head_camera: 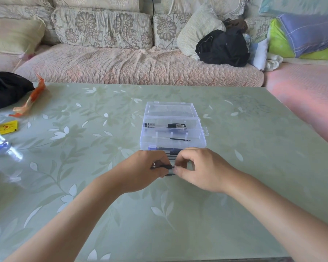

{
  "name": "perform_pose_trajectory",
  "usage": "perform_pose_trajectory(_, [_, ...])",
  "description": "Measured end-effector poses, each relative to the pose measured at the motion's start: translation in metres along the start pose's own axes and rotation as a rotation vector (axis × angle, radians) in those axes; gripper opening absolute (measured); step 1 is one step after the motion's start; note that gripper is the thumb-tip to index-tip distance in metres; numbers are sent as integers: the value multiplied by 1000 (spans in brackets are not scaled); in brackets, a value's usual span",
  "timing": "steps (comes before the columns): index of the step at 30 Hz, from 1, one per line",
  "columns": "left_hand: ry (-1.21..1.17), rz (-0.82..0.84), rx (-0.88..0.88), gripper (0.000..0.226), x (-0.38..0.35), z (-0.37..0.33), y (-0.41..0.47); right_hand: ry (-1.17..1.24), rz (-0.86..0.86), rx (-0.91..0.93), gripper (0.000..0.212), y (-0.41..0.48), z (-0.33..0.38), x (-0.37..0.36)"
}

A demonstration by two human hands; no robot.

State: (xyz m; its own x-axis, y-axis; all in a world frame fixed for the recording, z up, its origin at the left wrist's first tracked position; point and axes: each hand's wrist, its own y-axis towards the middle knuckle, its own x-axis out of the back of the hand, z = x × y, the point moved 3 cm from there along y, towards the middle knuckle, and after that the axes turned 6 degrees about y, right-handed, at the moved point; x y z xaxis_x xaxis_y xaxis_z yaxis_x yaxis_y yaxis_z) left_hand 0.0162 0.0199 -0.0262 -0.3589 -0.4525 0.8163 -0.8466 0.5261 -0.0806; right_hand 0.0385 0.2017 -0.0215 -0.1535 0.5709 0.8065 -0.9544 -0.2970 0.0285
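Left hand (150,168) curled round the dark end of a pen (168,166). Right hand (203,167) pinches the clear end between thumb and forefinger. The pen is held level, just above the surface (244,186), at 6 o'clock of the clear box (203,138) and near its front wall. Judged step: the pen's two parts are being pulled apart or pushed together; which of the two I cannot tell. To do it well: keep both grips close to the joint, work straight along the pen's axis without bending, and stay low over the surface so a freed part drops short and does not roll. The box is open, with its lid (170,109) laid back at 12 o'clock. The far compartment holds two pens (165,125), the middle one a single refill (178,138). A row of pens (171,152) lies at the box's near edge, partly under the fingers; count unreadable, and whether inside the box or just in front is unclear. Hidden: the pen's joint and tip, behind the fingers. A second dark stick shows under the right thumb; held or lying, cannot tell. At 9 to 10 o'clock, well apart: black bag (4,87), orange wrapper (32,99), yellow card (7,127), and a bottle (2,146), blurred and cut off by the frame edge. Sofa (121,63) at 12 o'clock, with dark clothes (223,46) on it toward 1 o'clock.
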Motion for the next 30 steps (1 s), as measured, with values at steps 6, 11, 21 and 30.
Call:
perform_pose_trajectory(6, [14, 18, -19, 13, 0, -1, 0, -16, 36, -11, 14, 0, 1, -2])
perform_pose_trajectory(11, [-9, 13, -13, 10, -1, 0, 1, -13, 27, -1, 16, 1, 1, 0])
perform_pose_trajectory(21, [20, -27, 68, 6, 0, 8, 3, -56, 6, -109, 12, -1, -15, 36])
perform_pose_trajectory(30, [31, -12, 95, 10, -4, 8, 2, -300, 162, -111, 17, -9, -31, 21])
